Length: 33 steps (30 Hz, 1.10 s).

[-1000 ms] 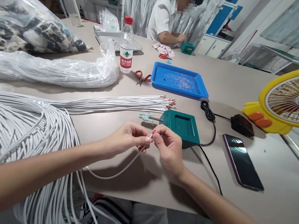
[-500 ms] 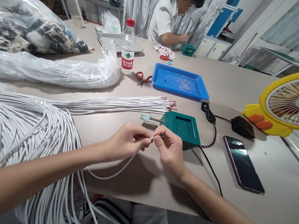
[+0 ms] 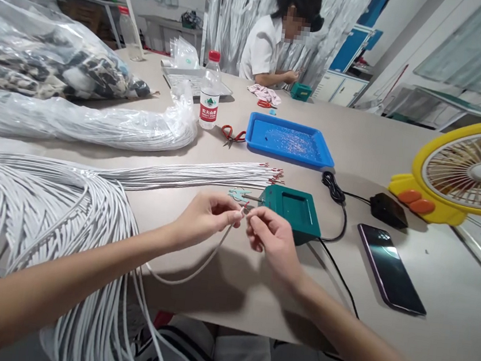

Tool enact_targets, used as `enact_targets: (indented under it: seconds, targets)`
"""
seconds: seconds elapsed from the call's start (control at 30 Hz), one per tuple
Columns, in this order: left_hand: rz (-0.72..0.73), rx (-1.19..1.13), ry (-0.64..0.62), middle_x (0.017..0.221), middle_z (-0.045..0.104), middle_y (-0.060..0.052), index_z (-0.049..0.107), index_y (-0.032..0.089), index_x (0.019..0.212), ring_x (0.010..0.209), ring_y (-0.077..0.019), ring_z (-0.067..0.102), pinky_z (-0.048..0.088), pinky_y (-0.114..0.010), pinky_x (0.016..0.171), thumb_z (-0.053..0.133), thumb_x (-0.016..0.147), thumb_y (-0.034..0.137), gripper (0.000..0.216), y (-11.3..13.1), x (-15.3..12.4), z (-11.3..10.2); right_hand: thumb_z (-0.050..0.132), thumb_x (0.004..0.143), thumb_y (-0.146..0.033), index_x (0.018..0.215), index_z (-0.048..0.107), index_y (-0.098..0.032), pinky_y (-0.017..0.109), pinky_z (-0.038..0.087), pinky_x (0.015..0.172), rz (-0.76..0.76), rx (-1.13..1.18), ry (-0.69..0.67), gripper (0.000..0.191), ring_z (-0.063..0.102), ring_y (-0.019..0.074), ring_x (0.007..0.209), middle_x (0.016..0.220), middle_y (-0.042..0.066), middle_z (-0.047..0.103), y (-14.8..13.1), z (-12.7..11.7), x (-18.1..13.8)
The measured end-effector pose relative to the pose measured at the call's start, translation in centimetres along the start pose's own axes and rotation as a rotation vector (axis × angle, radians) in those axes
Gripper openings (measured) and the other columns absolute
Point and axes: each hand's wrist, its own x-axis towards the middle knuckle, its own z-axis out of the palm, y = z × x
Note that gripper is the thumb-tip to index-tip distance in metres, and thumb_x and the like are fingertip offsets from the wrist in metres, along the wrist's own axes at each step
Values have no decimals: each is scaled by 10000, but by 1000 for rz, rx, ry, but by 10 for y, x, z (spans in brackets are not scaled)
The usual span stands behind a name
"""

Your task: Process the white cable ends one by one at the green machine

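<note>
Between thumb and fingers, my left hand [image 3: 214,215] pinches a white cable [image 3: 209,260] close to its end. A short red wire [image 3: 246,204] sticks up from that end. My right hand [image 3: 271,233] is closed in a pinch just to the right, its fingertips at a thin pale wire of the same cable end; the exact contact is small and partly hidden. Behind the hands sits a green device [image 3: 293,210] with a metal rod and a light-green clip-like part [image 3: 239,194] on its left side. A bundle of white cables with red ends [image 3: 207,171] lies beyond.
A large heap of white cables [image 3: 87,232] hangs over the table edge at left. Beyond are a blue tray [image 3: 291,140] with scraps, red-handled snips [image 3: 231,136] and a water bottle [image 3: 210,93]. At right are a phone [image 3: 390,270] and a yellow fan [image 3: 463,171]. A co-worker [image 3: 274,39] sits opposite.
My right fingertips have drawn slightly away from my left hand, and the red wire they covered now stands free. The whole view has shifted slightly downward in frame.
</note>
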Motion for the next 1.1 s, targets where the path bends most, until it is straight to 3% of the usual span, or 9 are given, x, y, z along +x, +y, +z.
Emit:
enact_targets:
  seconds: [0.07,0.17,0.43,0.6,0.7,0.77,0.87,0.97,1.1]
  targets:
    - [-187,-240,-79,600,617,-40,655,108,681,451,-72,434,312,-209,433,692,742,403,303,3,0,3,585,847,-292,905,603,-213,245,365,487,-350,-359,132,100,478,128,611,739,18,554,4,-6,3]
    - [-317,-403,-132,599,612,-30,645,99,650,433,-51,423,290,-191,414,735,705,364,285,4,-1,2,576,842,-173,1099,600,-258,302,460,622,-732,-758,112,271,562,174,765,926,63,628,9,-16,8]
    - [-478,-530,-223,617,611,-29,645,94,628,439,-39,440,306,-183,416,750,705,322,262,5,-3,2,601,803,-89,1095,629,-273,317,479,679,-1101,-1077,-24,347,572,191,760,860,64,673,15,-35,16]
    - [-335,-375,-274,637,608,-36,635,101,688,472,-67,498,377,-199,461,669,784,363,281,-1,-6,8,577,805,-112,866,641,-241,306,430,636,-898,-872,90,156,540,172,711,784,49,636,19,-24,11]
    - [116,103,-119,591,603,-39,644,122,701,524,-107,532,404,-220,506,552,860,291,251,-11,-3,5,565,831,-233,733,569,-196,264,348,519,-437,-471,143,105,439,122,571,656,13,524,14,-8,5]
    - [469,400,-24,648,641,-51,660,148,720,606,-124,559,430,-232,578,497,870,208,229,-20,2,-1,566,822,-319,694,503,-186,229,253,444,-25,-120,37,195,323,87,491,594,-29,407,7,1,2]
    - [650,562,-10,706,665,-51,675,171,755,655,-128,578,436,-232,618,472,848,140,225,-30,12,-12,595,775,-367,685,440,-191,201,157,410,375,211,-164,251,237,61,463,609,-53,339,-4,7,1]
    - [351,368,128,634,630,-31,656,144,714,575,-118,569,430,-222,571,521,811,157,167,-36,23,-18,565,806,-368,732,493,-185,207,188,414,261,-4,-72,209,291,72,467,621,-37,397,-12,3,5]
    - [-102,69,186,488,557,0,633,108,641,449,-112,536,410,-218,490,586,764,207,165,-46,35,-24,517,859,-280,993,604,-179,324,431,671,-330,-895,138,189,532,201,789,862,74,600,-19,-9,17]
